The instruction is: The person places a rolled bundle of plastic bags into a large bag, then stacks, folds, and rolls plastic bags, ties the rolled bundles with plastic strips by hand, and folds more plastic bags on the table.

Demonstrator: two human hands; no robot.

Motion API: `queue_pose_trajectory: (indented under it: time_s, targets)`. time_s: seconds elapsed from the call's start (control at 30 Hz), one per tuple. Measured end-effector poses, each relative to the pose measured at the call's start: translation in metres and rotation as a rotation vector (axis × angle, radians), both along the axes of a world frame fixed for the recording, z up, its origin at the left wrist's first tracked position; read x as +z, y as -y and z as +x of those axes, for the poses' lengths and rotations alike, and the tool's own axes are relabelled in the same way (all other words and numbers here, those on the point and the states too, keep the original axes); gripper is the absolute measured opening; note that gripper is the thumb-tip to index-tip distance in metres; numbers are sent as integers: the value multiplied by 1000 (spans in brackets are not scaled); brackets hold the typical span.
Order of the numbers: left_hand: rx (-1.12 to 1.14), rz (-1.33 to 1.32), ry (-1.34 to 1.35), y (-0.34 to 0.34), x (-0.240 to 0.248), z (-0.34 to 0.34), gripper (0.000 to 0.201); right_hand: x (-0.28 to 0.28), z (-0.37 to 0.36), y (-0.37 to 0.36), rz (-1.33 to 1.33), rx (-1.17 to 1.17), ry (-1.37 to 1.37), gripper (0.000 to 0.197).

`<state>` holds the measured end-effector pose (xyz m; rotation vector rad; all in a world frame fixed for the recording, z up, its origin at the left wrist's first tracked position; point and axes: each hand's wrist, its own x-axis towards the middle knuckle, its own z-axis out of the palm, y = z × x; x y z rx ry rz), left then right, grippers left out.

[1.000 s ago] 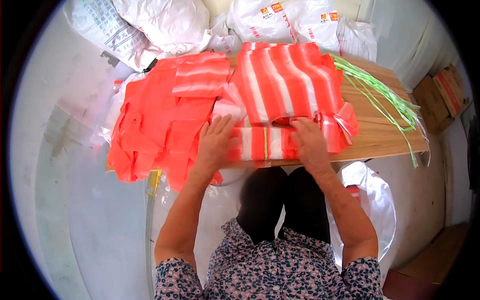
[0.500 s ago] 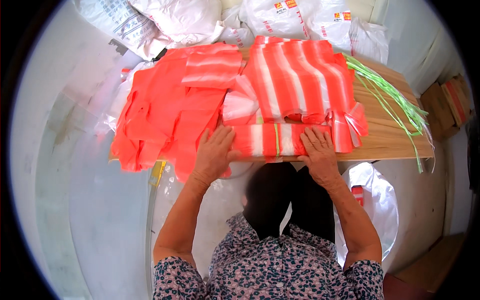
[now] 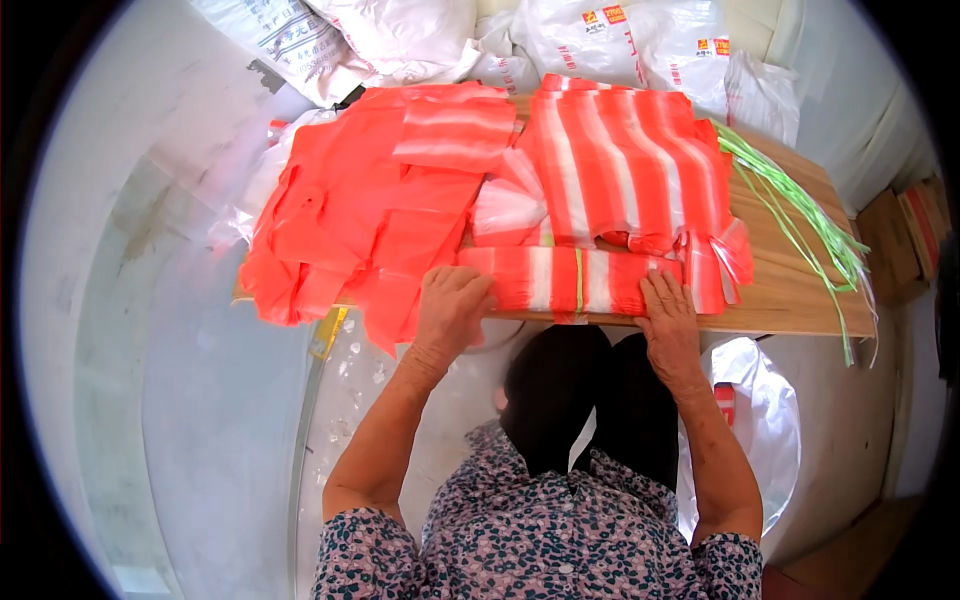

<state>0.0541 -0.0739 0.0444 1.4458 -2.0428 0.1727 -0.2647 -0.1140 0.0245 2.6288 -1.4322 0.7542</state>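
A folded red-and-white striped bundle of plastic bags (image 3: 540, 278), with a thin green tie around its middle, lies along the table's near edge. At its left end my left hand (image 3: 452, 308) is closed, fingers bent over the plastic and thumb against the front. My right hand (image 3: 672, 322) lies with outstretched fingers on the bundle's right end, its thumb at the near side. Behind the bundle is a pile of striped red bags (image 3: 625, 165). Left of that, a wide heap of plain red plastic bags (image 3: 345, 215) hangs over the near edge.
Green plastic strips (image 3: 800, 210) trail over the right end of the wooden table (image 3: 790, 290). White sacks (image 3: 400, 40) stand behind it. Below, at right, is an open white bag (image 3: 765, 410) with something red inside. Cardboard boxes (image 3: 895, 240) stand at the far right.
The view has shifted, so the table and bags sit further right. My left hand's fingers are more bent on the bundle's end. The bundle stays at the near edge.
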Motion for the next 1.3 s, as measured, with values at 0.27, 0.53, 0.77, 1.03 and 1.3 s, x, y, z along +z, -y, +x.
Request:
queue_pose_trajectory:
  time_s: [0.27, 0.53, 0.77, 1.03, 1.3]
  targets:
    - [-31, 60, 75, 2, 5, 2, 21, 1, -3, 1, 35, 19, 82, 52]
    - [-9, 5, 106, 0, 10, -32, 43, -2, 0, 1, 8, 7, 43, 53]
    - [49, 147, 199, -20, -12, -24, 66, -1, -4, -5, 6, -9, 40, 55]
    - [249, -7, 81, -45, -11, -44, 51, -2, -3, 0, -100, -15, 41, 46]
    - [67, 763, -1741, -39, -12, -108, 43, 22, 1, 0, -231, 81, -40, 37]
